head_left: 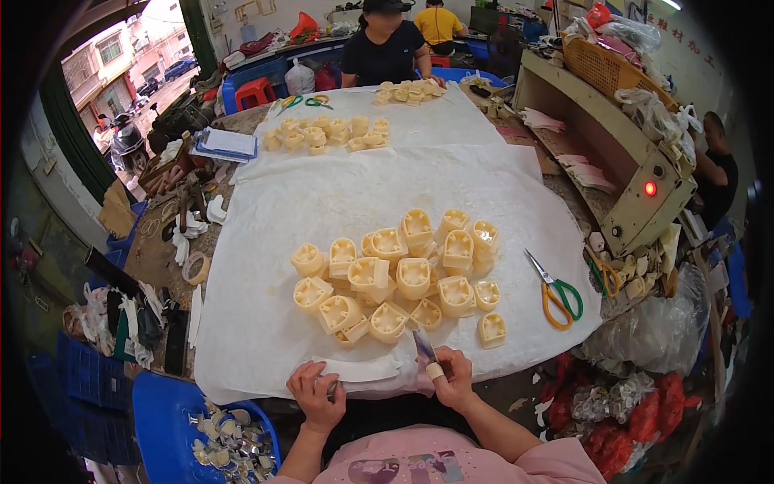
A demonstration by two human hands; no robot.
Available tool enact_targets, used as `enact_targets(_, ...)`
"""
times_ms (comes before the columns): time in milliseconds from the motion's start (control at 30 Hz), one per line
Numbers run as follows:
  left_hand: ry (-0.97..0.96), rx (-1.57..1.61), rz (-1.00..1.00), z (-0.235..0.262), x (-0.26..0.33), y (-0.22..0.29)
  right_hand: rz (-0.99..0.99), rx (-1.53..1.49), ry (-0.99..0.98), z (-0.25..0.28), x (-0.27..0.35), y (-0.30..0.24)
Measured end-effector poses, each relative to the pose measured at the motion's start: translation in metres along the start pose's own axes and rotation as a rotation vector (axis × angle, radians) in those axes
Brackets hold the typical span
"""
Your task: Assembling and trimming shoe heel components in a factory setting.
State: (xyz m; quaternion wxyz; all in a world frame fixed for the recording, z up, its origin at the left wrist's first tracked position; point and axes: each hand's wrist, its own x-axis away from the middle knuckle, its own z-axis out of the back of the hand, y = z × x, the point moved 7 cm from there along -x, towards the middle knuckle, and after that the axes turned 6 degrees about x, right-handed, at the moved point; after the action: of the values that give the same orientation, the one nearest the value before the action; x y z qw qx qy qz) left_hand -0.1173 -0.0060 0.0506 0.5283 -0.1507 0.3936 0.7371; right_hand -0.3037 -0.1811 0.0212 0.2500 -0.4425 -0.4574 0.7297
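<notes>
At the near edge of the bench (242, 339), covered by a white sheet, the left hand (317, 395) is clenched around a small part that is mostly hidden, just beside a white strip (359, 369). The right hand (453, 377), with a taped finger, grips a thin blade (424, 345) pointing toward the pile of cream plastic mouldings (399, 278) just beyond. Orange-and-green scissors (555, 292) lie to the right, and a blue bin (173, 423) of metal pieces sits at near left.

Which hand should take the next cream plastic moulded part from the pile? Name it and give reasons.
Probably the left hand: it seems to pinch only something small at the white cloth's near edge. The right hand holds a small blade, so it looks occupied, though nearer the pile of cream plastic moulded parts.
</notes>
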Motion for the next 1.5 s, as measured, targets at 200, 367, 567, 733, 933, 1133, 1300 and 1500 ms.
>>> enact_targets(200, 0.001, -0.004, -0.002, -0.001, 0.002, 0.001, 0.032, 0.041, 0.017, 0.0, -0.002, -0.005)
enact_targets(367, 0.012, -0.022, 0.011, 0.001, 0.002, 0.0, 0.027, -0.007, 0.019, -0.003, 0.002, 0.008)
enact_targets(567, 0.007, -0.02, 0.001, 0.0, 0.0, 0.001, 0.034, -0.015, -0.013, 0.0, 0.003, 0.001)
enact_targets(733, 0.016, -0.012, 0.008, 0.001, 0.001, 0.0, 0.027, -0.019, 0.034, -0.001, 0.004, 0.005)
enact_targets(933, 0.017, -0.011, 0.014, 0.001, 0.003, -0.001, 0.025, 0.022, 0.024, 0.0, 0.003, 0.003)
enact_targets(1133, -0.003, -0.014, -0.005, -0.001, 0.0, 0.002, -0.017, 0.002, 0.041, 0.001, 0.007, 0.012)
enact_targets(1300, -0.007, -0.005, -0.001, 0.0, 0.0, 0.002, 0.022, -0.008, 0.016, -0.003, 0.006, 0.013)
enact_targets(1500, 0.009, -0.008, 0.006, -0.002, -0.001, 0.001, -0.01, 0.0, -0.006, 0.001, 0.001, 0.002)
